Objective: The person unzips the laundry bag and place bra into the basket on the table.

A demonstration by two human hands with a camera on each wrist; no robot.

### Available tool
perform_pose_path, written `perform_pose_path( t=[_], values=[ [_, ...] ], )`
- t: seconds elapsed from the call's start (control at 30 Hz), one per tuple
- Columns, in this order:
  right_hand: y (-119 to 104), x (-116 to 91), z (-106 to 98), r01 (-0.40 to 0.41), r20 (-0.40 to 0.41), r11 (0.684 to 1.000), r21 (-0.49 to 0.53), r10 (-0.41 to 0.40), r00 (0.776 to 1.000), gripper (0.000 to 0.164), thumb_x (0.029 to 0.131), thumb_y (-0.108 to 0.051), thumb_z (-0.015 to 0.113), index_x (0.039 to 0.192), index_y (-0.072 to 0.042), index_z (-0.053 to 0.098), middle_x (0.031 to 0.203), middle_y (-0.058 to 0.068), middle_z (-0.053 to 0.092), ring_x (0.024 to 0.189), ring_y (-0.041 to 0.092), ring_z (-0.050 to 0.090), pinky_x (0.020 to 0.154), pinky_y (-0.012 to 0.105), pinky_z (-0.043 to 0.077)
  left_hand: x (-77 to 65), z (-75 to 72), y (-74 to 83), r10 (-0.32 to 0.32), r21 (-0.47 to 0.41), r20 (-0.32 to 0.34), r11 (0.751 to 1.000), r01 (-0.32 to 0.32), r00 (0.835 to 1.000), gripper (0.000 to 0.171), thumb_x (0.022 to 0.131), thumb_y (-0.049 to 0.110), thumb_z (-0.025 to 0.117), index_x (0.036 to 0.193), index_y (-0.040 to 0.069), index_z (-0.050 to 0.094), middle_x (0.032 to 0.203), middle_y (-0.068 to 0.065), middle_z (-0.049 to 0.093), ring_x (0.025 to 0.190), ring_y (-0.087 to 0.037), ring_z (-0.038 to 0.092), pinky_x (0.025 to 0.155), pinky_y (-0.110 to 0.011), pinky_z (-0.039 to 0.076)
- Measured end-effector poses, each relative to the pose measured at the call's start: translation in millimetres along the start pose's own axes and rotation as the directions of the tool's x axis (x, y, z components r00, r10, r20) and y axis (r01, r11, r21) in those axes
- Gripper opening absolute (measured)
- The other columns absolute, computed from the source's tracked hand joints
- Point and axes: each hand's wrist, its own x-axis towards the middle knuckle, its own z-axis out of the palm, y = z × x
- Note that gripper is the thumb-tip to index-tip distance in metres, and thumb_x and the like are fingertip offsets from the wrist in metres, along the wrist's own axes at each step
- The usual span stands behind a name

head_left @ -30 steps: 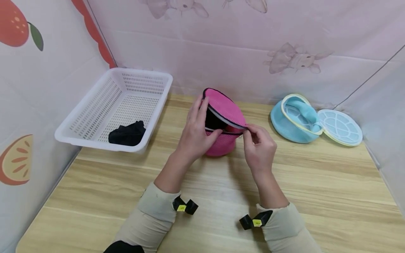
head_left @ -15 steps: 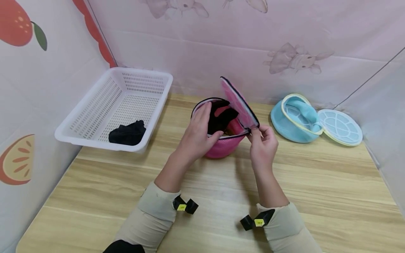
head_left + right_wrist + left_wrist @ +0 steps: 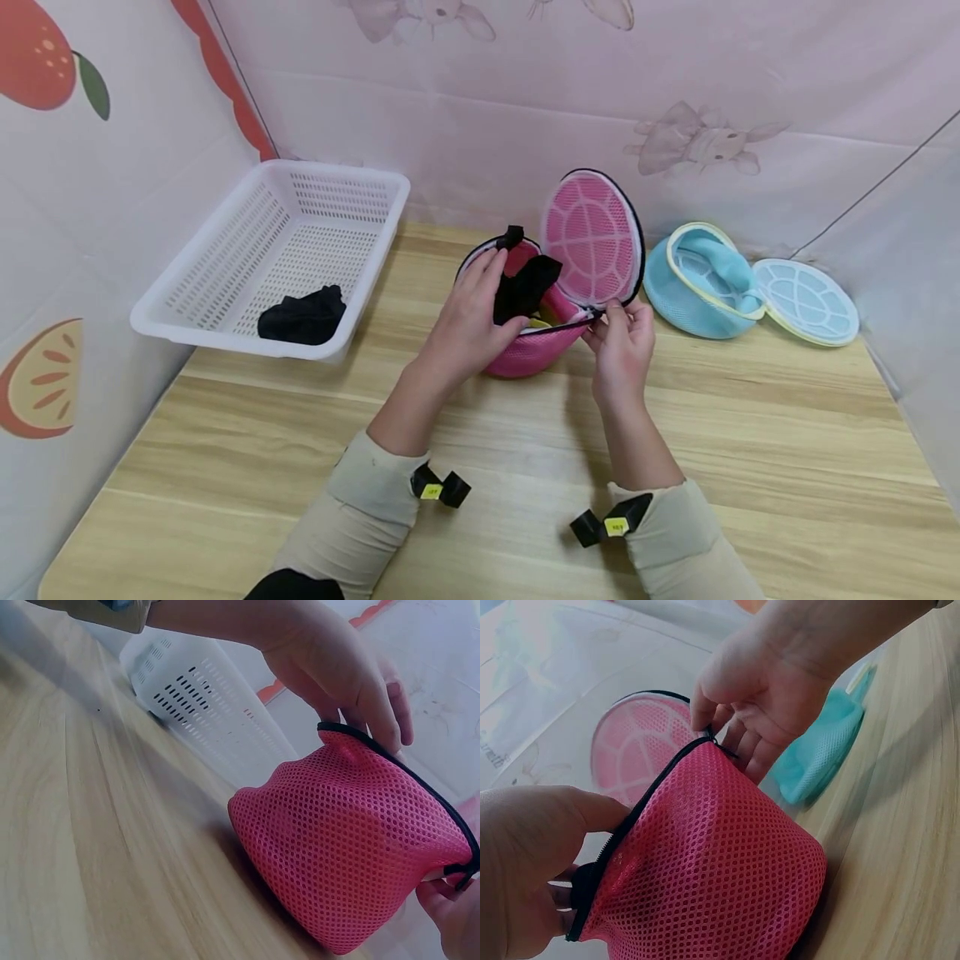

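Now the pink mesh laundry bag (image 3: 534, 350) is seen standing on the wooden table (image 3: 750, 450), just past the table's middle toward twelve o'clock, with its round lid (image 3: 594, 238) swung upright on the three o'clock side. The bag's near rim is pinched by the right hand (image 3: 622, 342) close to the zipper end, finger and thumb closed on the black edging (image 3: 671, 769). The nine o'clock side of the rim is gripped by the left hand (image 3: 468, 321), its thumb curled over the edge, while a black garment (image 3: 525, 283) is touched by the fingertips and spills up out of the opening. Something yellow shows beneath it, though what it is cannot be told.

The step in hand is judged to be the opening of the bag, with the contents now exposed. A firmer hold on the black garment would be called for next, with the rim kept steady by the right hand so the soft bag is not dragged along.

At ten o'clock a white plastic basket (image 3: 225, 275) is seen with another black garment (image 3: 302, 317) inside; at two o'clock a blue mesh laundry bag (image 3: 693, 287) lies open.
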Motion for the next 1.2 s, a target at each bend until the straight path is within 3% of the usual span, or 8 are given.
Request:
perform_pose_path(
  t=[0.23,0.43,0.73,0.87,1.03,1.2],
  values=[
    [2,1,2,-0.045,0.002,0.99,0.135,0.045,0.999,0.009,0.106,-0.015,0.037,0.11,-0.013,0.046,0.097,0.008,0.059,0.063,0.014,0.067,0.056,0.023,0.054,0.4,-0.6,1.8,-0.052,0.013,0.027,0.999,0.051,0.998,0.086,0.083,0.028,0.079,0.152,0.003,0.033,0.155,-0.016,0.034,0.143,-0.031,0.032,0.116,-0.044,0.032],
    [6,2,1,-0.064,0.004,0.977,0.205,0.065,0.998,0.014,0.106,-0.015,0.037,0.115,-0.01,0.045,0.083,0.004,0.063,0.059,0.012,0.06,0.054,0.023,0.048,-0.8,-0.6,2.0,-0.08,0.039,0.049,0.996,0.078,0.996,0.084,0.084,0.03,0.078,0.151,0.003,0.034,0.15,-0.016,0.04,0.141,-0.031,0.034,0.117,-0.044,0.031],
    [12,6,-4,-0.115,-0.055,0.976,0.184,0.127,0.99,0.01,0.104,-0.018,0.044,0.106,-0.01,0.049,0.078,0.002,0.066,0.065,0.014,0.063,0.061,0.026,0.051,-1.3,0.2,3.1,-0.13,0.08,0.065,0.989,0.124,0.989,0.084,0.084,0.034,0.076,0.15,0.003,0.035,0.145,-0.013,0.045,0.136,-0.029,0.039,0.111,-0.044,0.04],
    [17,7,-5,-0.173,-0.067,0.976,0.136,0.183,0.981,0.018,0.103,-0.026,0.048,0.1,-0.009,0.054,0.071,-0.001,0.067,0.063,0.011,0.064,0.062,0.026,0.053,-0.5,0.0,4.2,-0.163,0.11,0.076,0.982,0.154,0.984,0.083,0.085,0.036,0.075,0.15,0.002,0.036,0.144,-0.015,0.046,0.133,-0.031,0.041,0.109,-0.044,0.041],
    [24,6,-7,-0.248,-0.055,0.968,0.039,0.25,0.967,0.031,0.1,-0.035,0.055,0.106,-0.005,0.062,0.074,-0.004,0.074,0.073,0.008,0.071,0.072,0.027,0.057,10.5,1.2,3.9,-0.227,0.218,0.125,0.956,0.197,0.966,0.087,0.087,0.046,0.07,0.148,-0.004,0.035,0.14,-0.019,0.051,0.131,-0.036,0.044,0.111,-0.043,0.037],
    [29,5,-11,-0.256,-0.055,0.962,-0.096,0.252,0.966,0.043,0.097,-0.037,0.061,0.117,0.001,0.063,0.078,-0.008,0.075,0.083,0.005,0.071,0.083,0.026,0.056,31.7,3.6,7.2,-0.329,0.375,0.235,0.899,0.227,0.915,0.096,0.087,0.063,0.061,0.147,-0.007,0.035,0.132,-0.019,0.06,0.128,-0.035,0.048,0.112,-0.043,0.035]
  ],
)
